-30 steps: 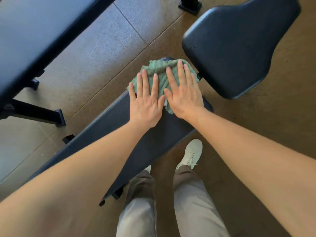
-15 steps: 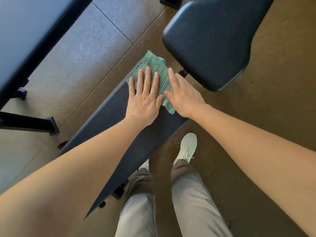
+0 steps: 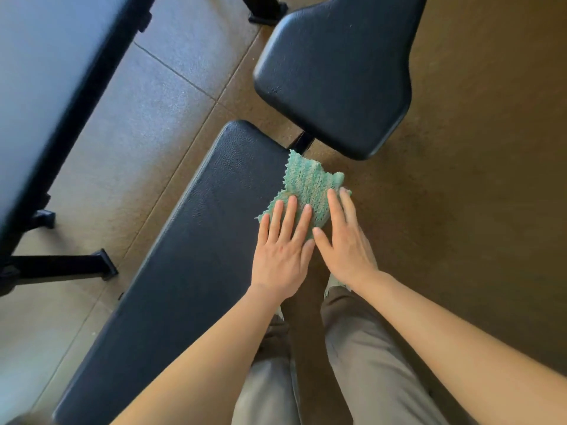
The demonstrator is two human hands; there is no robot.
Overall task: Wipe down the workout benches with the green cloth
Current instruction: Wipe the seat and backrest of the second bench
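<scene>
**Green ribbed cloth (image 3: 308, 185) held flat at the right edge of the long black padded bench (image 3: 190, 256)**

We find the cloth at the right-hand edge of the bench pad, near its far end. Its right part reaches past that edge, over the brown speckled floor (image 3: 475, 210). Its far corner points toward the gap between this pad and the black tapered seat pad (image 3: 334, 75). The seat pad sits just beyond the cloth, apart from it.

The left hand (image 3: 282, 256) lies palm down on the pad with fingers straight and slightly spread. Its fingertips cover the near-left part of the cloth. We record no curl round the fabric: the hand is flat and pressing, not clasping.

The right hand (image 3: 343, 243) lies just beside it, the two thumbs close together at the cloth's near edge. Its fingers run straight along the right part of the cloth. This hand is likewise flat and clasps nothing. We cannot tell whether its palm bears on the pad's edge or stands free of it.

Below the forearms we note grey trousers (image 3: 368, 363). To the left, well apart across the floor, stands a second padded bench (image 3: 46, 72). A black metal foot (image 3: 64, 266) of its frame rests on the floor.
</scene>
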